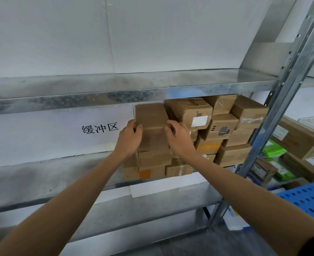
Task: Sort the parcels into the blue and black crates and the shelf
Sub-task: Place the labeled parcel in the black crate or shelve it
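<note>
Sign with black characters on the back wall. Left hand grips the left side of a brown box; right hand grips its right side. Box sits atop the stacked boxes on the metal shelf. Blue crate far right.

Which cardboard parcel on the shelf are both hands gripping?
The plain brown parcel topping the leftmost stack, beside the wall sign; left hand and right hand grip its sides.
</note>
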